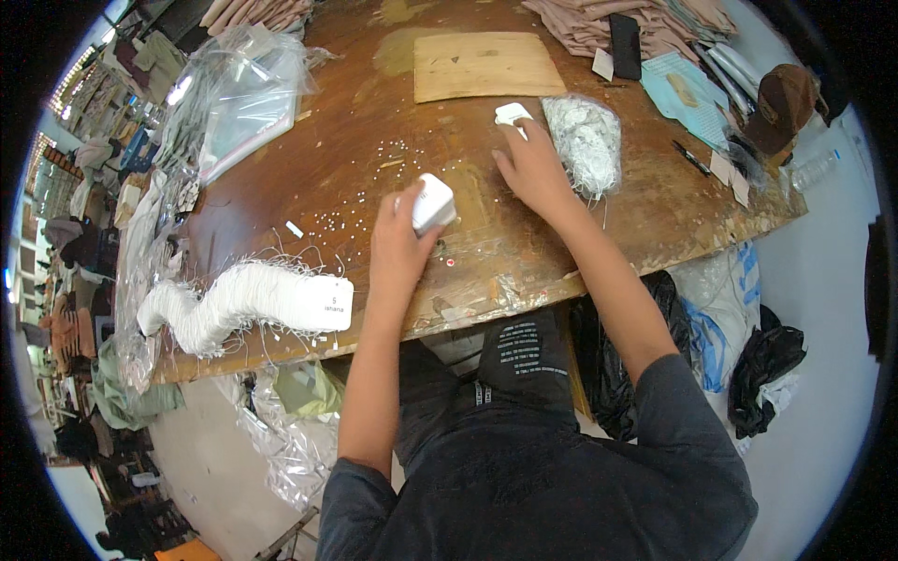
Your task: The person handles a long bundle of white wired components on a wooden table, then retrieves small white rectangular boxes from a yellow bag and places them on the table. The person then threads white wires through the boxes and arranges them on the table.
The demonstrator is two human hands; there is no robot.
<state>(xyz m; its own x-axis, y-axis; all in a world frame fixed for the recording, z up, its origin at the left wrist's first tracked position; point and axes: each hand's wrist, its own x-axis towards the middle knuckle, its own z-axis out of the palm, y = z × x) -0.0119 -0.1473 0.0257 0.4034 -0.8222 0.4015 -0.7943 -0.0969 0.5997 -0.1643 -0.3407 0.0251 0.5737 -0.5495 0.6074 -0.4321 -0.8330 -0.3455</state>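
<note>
My left hand [398, 238] is closed round a thick stack of white tags [433, 204], held above the wooden table [374, 122]. Farther off and to the right, my right hand [536, 173] reaches over the tabletop with its thumb spread away from the fingers. Its fingertips meet a white tag [512, 114] lying there; whether more tags lie under it I cannot tell. To the left of my left forearm, a long curving row of white tags with white strings [253, 299] rests near the table's front edge.
A clear bag of white strings [585, 140] lies right of my right hand. Beyond is a thin wooden board [486, 67]. Small white bits [341, 222] are scattered mid-table. Plastic bags [248, 122] lie at left; folded pink cloth [599, 37], a black phone [625, 47] and a brown cap [784, 107] at far right.
</note>
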